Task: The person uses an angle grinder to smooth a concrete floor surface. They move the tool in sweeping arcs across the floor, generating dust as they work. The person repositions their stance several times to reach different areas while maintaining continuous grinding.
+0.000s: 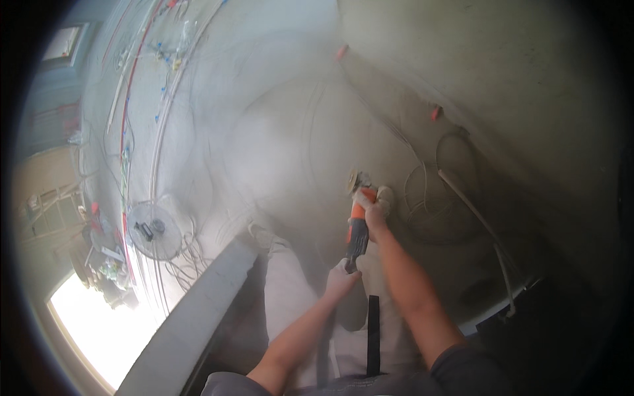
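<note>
An orange and black angle grinder (357,232) is held in front of my legs, its head and round disc (354,181) pointing away from me. My right hand (374,216) is closed around the orange front part of the body, just behind the head. Farther back, my left hand (341,280) is wrapped round the dark tail end. Both hands look pale, as if gloved or dusted. Haze hangs around the tool, and whether the disc touches anything cannot be made out. My shoes (386,198) stand close by the grinder.
A long grey beam (198,317) slants at lower left. Beyond it stands a round reel (155,231) beside loose cables (188,264) and long red and white pipes (158,145). To the right lie a looped hose (472,208) and a small red object (436,113). Dust blurs the grey surface ahead.
</note>
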Action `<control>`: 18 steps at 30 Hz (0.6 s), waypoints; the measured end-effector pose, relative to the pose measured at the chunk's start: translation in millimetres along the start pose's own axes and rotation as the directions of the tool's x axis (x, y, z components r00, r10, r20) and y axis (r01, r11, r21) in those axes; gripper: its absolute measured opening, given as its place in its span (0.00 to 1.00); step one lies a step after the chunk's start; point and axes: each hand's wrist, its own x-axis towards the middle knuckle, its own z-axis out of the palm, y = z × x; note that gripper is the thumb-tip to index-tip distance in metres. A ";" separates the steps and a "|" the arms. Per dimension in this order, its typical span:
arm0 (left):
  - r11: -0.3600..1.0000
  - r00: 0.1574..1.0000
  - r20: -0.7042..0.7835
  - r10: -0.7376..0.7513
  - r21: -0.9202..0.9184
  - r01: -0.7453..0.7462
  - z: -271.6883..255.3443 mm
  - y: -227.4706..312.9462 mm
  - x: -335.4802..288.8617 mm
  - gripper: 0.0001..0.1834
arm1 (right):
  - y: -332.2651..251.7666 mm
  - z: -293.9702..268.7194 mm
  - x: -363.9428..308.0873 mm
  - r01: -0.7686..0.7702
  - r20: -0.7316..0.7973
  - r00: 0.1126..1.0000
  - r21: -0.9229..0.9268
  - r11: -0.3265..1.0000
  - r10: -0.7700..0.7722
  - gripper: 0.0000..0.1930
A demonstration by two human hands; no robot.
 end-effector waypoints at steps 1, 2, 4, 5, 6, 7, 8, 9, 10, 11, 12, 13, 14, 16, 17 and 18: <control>0.999 0.999 0.004 0.040 0.013 -0.040 3.0 -9.8 -13.9 0.22 | -4.0 -3.0 -7.3 -0.010 -0.018 1.000 -0.022 1.000 0.009 0.26; 0.998 0.999 0.034 0.027 0.048 -0.029 6.3 -18.2 -25.5 0.20 | -9.0 -7.1 -11.0 -0.022 -0.029 0.999 -0.041 0.999 0.020 0.26; 0.995 0.997 0.067 0.025 0.097 -0.031 7.9 -34.3 -39.7 0.17 | -11.1 -12.7 -18.6 -0.013 -0.020 1.000 -0.050 0.999 0.012 0.25; 0.993 0.997 0.069 0.028 0.110 -0.035 7.7 -44.2 -43.7 0.16 | -9.0 -14.7 -20.7 -0.015 -0.022 1.000 -0.040 0.999 0.014 0.25; 0.992 0.997 0.070 0.029 0.121 -0.037 5.2 -56.4 -46.8 0.16 | -5.1 -16.1 -23.5 -0.011 -0.012 1.000 -0.020 1.000 0.010 0.26; 0.984 0.995 0.082 0.048 0.167 -0.061 0.8 -71.2 -46.9 0.17 | -0.9 -17.1 -24.9 -0.014 -0.009 1.000 0.001 1.000 0.014 0.26; 0.973 0.993 0.095 0.064 0.215 -0.084 -6.4 -90.2 -45.8 0.18 | 5.1 -17.3 -26.9 -0.016 0.025 1.000 0.021 1.000 0.015 0.27; 0.957 0.990 0.113 0.083 0.267 -0.111 -16.2 -111.6 -43.2 0.19 | 11.1 -17.3 -29.5 -0.026 0.046 0.999 0.048 0.998 0.024 0.27; 0.938 0.992 0.090 0.087 0.328 -0.112 -27.7 -135.8 -38.5 0.19 | 18.5 -16.6 -31.9 -0.041 0.067 0.997 0.074 0.996 0.036 0.27; 0.919 0.995 0.069 0.079 0.383 -0.099 -38.2 -163.0 -42.4 0.19 | 25.9 -16.6 -37.4 -0.055 0.083 0.996 0.114 0.992 0.045 0.28; 0.895 0.997 0.068 0.026 0.443 -0.053 -47.6 -191.4 -49.9 0.19 | 31.0 -15.0 -39.6 -0.084 0.110 0.992 0.139 0.987 0.069 0.28; 0.883 0.998 0.041 0.041 0.466 -0.056 -62.6 -221.0 -55.8 0.17 | 38.1 -10.8 -41.8 -0.111 0.115 0.989 0.163 0.980 0.093 0.28; 0.848 0.998 0.050 0.032 0.527 -0.053 -83.1 -249.8 -59.7 0.14 | 47.0 -5.4 -45.8 -0.041 0.099 0.995 0.109 0.993 0.030 0.28; 0.814 0.995 -0.030 0.093 0.578 -0.058 -118.8 -297.3 -71.3 0.14 | 65.4 6.9 -58.2 -0.039 0.087 0.996 0.099 0.994 0.031 0.29; 0.803 0.989 -0.062 0.131 0.592 -0.069 -133.2 -316.4 -77.0 0.14 | 73.4 13.4 -65.4 -0.047 0.079 0.996 0.101 0.994 0.039 0.29; 0.792 0.982 -0.092 0.167 0.606 -0.078 -145.2 -335.5 -83.6 0.15 | 83.7 21.2 -72.1 -0.031 0.070 0.997 0.104 0.994 0.023 0.30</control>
